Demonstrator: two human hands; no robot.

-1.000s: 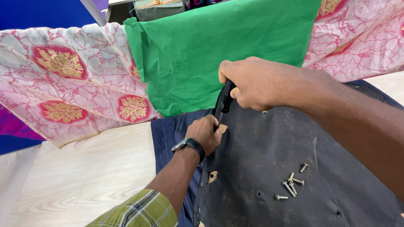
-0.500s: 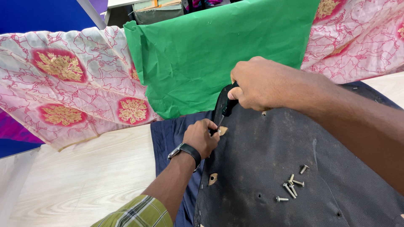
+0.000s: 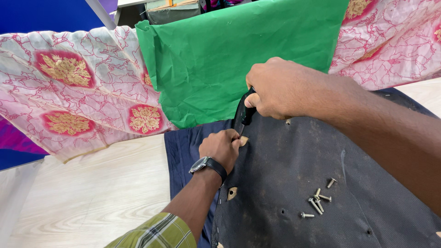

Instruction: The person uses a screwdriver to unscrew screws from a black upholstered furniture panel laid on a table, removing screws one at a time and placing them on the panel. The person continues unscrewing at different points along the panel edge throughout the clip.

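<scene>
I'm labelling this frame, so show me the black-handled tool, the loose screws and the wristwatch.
black-handled tool (image 3: 246, 112), head view, on the black handle below the right hand's fingers.
loose screws (image 3: 318, 202), head view, on the middle of the cluster lying on the dark fabric.
wristwatch (image 3: 200, 164), head view, on the watch face at the left wrist.

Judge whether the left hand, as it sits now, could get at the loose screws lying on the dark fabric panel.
Probably yes. The screws lie in the open on the dark panel, with nothing over them. The left hand rests at the panel's edge, and bare fabric lies between. The right hand, gripping a black-handled tool, is higher up, out of the way.
</scene>
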